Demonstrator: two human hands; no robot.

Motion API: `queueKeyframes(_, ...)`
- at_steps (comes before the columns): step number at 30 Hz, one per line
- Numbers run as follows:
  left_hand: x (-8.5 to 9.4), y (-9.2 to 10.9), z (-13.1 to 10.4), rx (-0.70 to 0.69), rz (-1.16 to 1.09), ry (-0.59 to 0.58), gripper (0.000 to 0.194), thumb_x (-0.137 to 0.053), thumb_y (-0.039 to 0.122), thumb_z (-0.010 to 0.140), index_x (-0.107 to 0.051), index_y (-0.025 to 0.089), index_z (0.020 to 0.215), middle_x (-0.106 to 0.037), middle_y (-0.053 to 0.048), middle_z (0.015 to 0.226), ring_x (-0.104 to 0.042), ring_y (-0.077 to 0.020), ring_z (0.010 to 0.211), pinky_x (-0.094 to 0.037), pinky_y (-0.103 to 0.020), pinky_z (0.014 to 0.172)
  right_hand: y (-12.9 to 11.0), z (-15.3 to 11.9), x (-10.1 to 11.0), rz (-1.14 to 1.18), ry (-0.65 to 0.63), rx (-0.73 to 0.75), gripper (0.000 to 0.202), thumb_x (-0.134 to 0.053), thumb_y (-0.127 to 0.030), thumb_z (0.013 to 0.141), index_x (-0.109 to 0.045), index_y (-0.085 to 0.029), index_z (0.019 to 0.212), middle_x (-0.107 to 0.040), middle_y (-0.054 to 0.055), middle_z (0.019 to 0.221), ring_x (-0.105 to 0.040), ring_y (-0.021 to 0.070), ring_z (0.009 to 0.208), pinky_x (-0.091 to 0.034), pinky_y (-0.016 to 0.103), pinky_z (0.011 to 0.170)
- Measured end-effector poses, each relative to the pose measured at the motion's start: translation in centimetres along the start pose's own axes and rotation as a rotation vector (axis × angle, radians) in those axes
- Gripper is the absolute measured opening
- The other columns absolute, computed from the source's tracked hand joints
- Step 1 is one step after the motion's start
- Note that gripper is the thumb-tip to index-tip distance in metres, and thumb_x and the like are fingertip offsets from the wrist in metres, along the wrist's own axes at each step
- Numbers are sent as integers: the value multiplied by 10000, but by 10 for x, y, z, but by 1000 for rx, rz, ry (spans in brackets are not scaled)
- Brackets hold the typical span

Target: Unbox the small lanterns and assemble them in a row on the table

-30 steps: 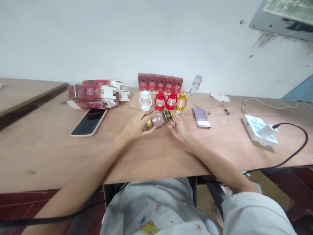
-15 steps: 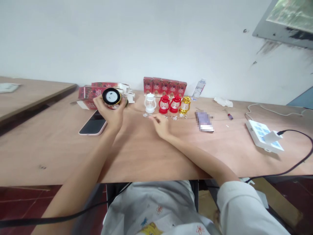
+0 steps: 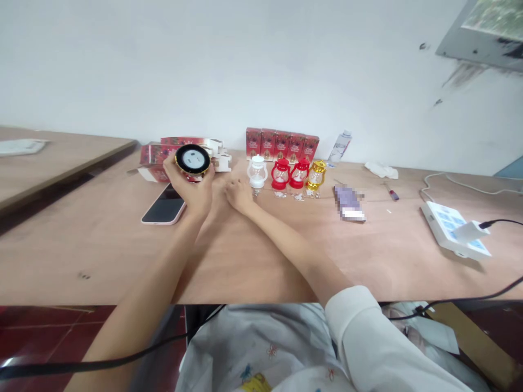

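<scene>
My left hand [image 3: 191, 193] is wrapped around a gold-rimmed lantern [image 3: 193, 159], its round black base with a white label facing me. The rest of the lantern is hidden behind the hand. My right hand [image 3: 239, 197] rests low over the table, fingers curled downward; whatever they hold, if anything, is hidden. Just right of it stands a white lantern [image 3: 257, 173]. Beside that are two red lanterns [image 3: 280, 174] and a gold lantern [image 3: 316, 175]. Small pale pieces [image 3: 299, 197] lie in front of this row.
Behind the lanterns stands a row of red boxes [image 3: 281, 146]. More red boxes [image 3: 152, 155], some with open flaps, lie behind my left hand. A phone [image 3: 164, 207] lies below that hand. Rightward are a bottle [image 3: 340, 148], tissue [image 3: 381, 170], screwdriver [image 3: 393, 194] and power strip [image 3: 439, 220].
My right hand has moved left, from in front of the lanterns to the white lantern's left side. My left hand still holds its lantern. The whole view has shifted slightly.
</scene>
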State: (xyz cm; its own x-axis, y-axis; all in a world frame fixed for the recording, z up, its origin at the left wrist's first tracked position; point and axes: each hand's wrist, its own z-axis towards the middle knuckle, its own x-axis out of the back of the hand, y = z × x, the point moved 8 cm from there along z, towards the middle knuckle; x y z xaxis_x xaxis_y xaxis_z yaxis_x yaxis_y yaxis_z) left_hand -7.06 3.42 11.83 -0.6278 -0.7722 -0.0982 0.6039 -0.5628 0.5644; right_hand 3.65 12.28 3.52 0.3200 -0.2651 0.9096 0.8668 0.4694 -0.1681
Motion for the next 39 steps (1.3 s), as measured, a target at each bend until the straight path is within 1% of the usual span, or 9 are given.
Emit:
queueKeyframes(5, -3, -2, -1, 41, -2, -36, 525, -736, 242, 655, -422, 204, 1074, -502, -70, 1104, -510, -237, 1126, -397, -381, 1030, 11, -22, 21, -39, 117, 19, 342, -513, -284, 892, -566, -141, 1198, -556, 141, 1223, -460, 290, 1108, -382, 401, 927)
queueKeyframes(8, -5, -5, -1, 56, -3, -57, 518, -710, 255, 679, -395, 212, 1088, -483, -77, 1136, -510, -231, 1123, -426, -386, 998, 32, -36, 27, -69, 98, -42, 300, -501, -230, 891, -590, -122, 1156, -568, 153, 1203, -450, 297, 1119, -363, 412, 936)
queueKeyframes(12, -7, -9, -2, 53, 34, -88, 526, -694, 266, 694, -377, 228, 1111, -468, -84, 1173, -501, -237, 1144, -439, -395, 978, 55, -46, 28, -59, 32, -62, 284, -471, -252, 919, -604, -181, 1159, -580, 121, 1215, -448, 292, 1131, -367, 418, 918)
queueKeyframes(17, -10, -7, -4, 10, 71, -116, 491, -681, 275, 713, -384, 225, 1101, -487, -81, 1143, -515, -239, 1116, -430, -427, 983, 61, -46, 23, -23, -46, -34, 279, -431, -244, 941, -653, -208, 1105, -636, 103, 1141, -466, 280, 1114, -376, 416, 910)
queueKeyframes(20, -12, -2, -8, -17, 67, -147, 489, -673, 277, 719, -397, 207, 1117, -507, -84, 1126, -524, -235, 1087, -438, -422, 956, 60, -48, 27, -8, 4, -18, 274, -456, -234, 927, -644, -207, 1124, -624, 110, 1164, -467, 286, 1118, -387, 419, 908)
queueKeyframes(24, -18, 14, -18, -152, 124, -257, 467, -660, 313, 729, -459, 177, 1128, -555, -88, 1149, -508, -253, 1081, -411, -434, 927, 62, -66, 50, 84, 249, 16, 327, -497, -279, 910, -578, -163, 1204, -559, 139, 1257, -482, 278, 1121, -399, 410, 930)
queueKeyframes(30, -56, 41, -70, -537, 288, -737, 356, -659, 353, 728, -580, 214, 1046, -616, -82, 1174, -504, -298, 1044, -354, -450, 850, 70, -123, 95, 390, 634, 108, 233, -459, -339, 933, -632, -187, 971, -645, 95, 978, -580, 200, 967, -453, 352, 887)
queueKeyframes(33, -65, 50, -92, -651, 295, -857, 389, -650, 369, 731, -593, 220, 1086, -628, -91, 1159, -512, -300, 1019, -342, -444, 843, 71, -139, 104, 476, 651, 137, 184, -511, -341, 912, -640, -213, 881, -652, 61, 909, -597, 182, 907, -463, 348, 861)
queueKeyframes(39, -60, 60, -95, -690, 323, -776, 355, -632, 349, 746, -612, 228, 1080, -624, -103, 1166, -502, -309, 1020, -325, -445, 843, 82, -136, 94, 689, 564, 31, 177, -567, -334, 866, -589, -209, 741, -624, 20, 773, -570, 156, 772, -461, 301, 743)
